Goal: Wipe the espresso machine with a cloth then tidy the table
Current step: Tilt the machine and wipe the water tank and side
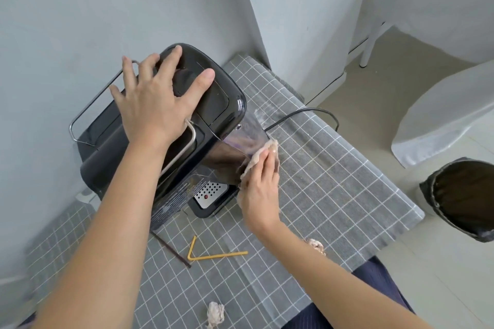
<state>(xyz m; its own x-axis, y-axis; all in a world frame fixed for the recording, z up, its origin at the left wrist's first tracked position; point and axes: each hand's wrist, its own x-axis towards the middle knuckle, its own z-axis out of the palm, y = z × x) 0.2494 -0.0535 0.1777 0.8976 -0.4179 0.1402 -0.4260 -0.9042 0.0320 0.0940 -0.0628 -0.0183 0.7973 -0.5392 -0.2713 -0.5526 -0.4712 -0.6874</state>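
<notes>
A black espresso machine (216, 104) stands on the grey checked tablecloth (334, 181) by the wall. My left hand (155, 101) lies flat on its top, fingers spread. My right hand (260, 192) presses a pale pinkish cloth (263, 153) against the machine's clear water tank (252, 131) on the right side. The drip tray (209, 193) with its perforated metal plate shows at the machine's base.
A bent yellow straw (211, 255) and a dark brown stick (172, 250) lie in front of the machine. A crumpled tissue (215, 314) sits near the front edge, another scrap (316, 244) by my right forearm. The power cord (310, 112) trails right. A bin (465, 197) stands on the floor.
</notes>
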